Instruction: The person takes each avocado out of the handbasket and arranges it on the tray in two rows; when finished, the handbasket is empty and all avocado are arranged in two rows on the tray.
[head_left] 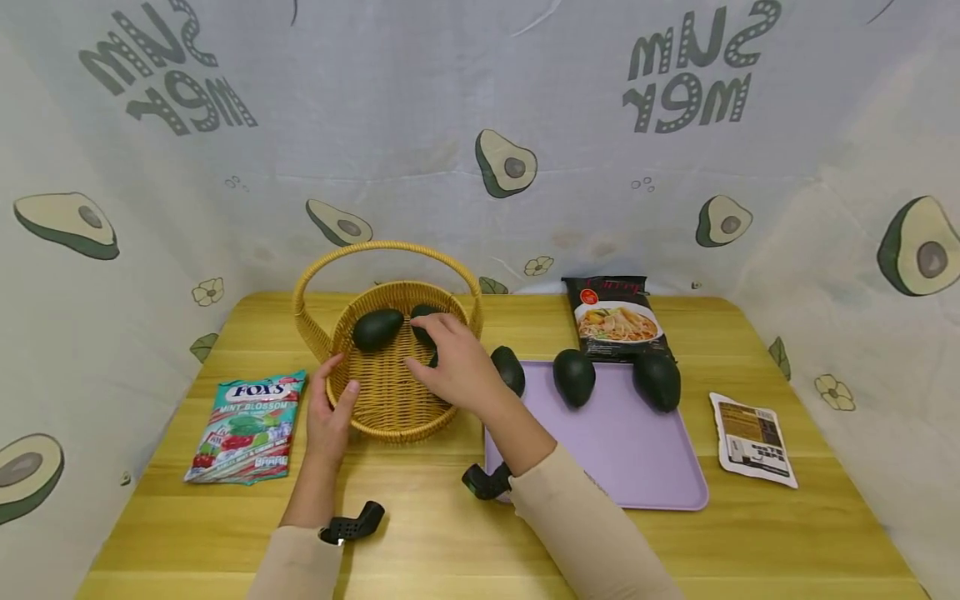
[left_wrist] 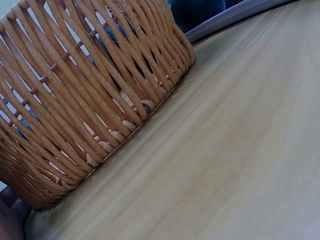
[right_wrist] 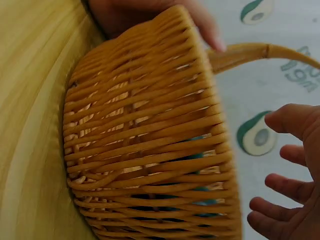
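A yellow woven basket point(head_left: 393, 417) with a tall hoop handle stands left of the table's middle. My left hand point(head_left: 327, 417) holds its near left side, with the thumb by the rim. Over the basket's right side is my right hand point(head_left: 457, 362), its fingers spread and nothing between them; the right wrist view shows the spread fingers point(right_wrist: 287, 185) beyond the rim. Inside the basket lies a dark green avocado point(head_left: 378, 330). Another avocado point(head_left: 423, 313) is partly hidden behind the right hand, and a dark bit of a further one shows below it.
A lilac tray point(head_left: 622, 458) to the right bears three dark avocados point(head_left: 574, 377) along its far side. Behind it lies a black noodle packet point(head_left: 618, 321). A white-and-brown pouch point(head_left: 753, 440) is at far right, a Fox's candy bag point(head_left: 251, 429) at left.
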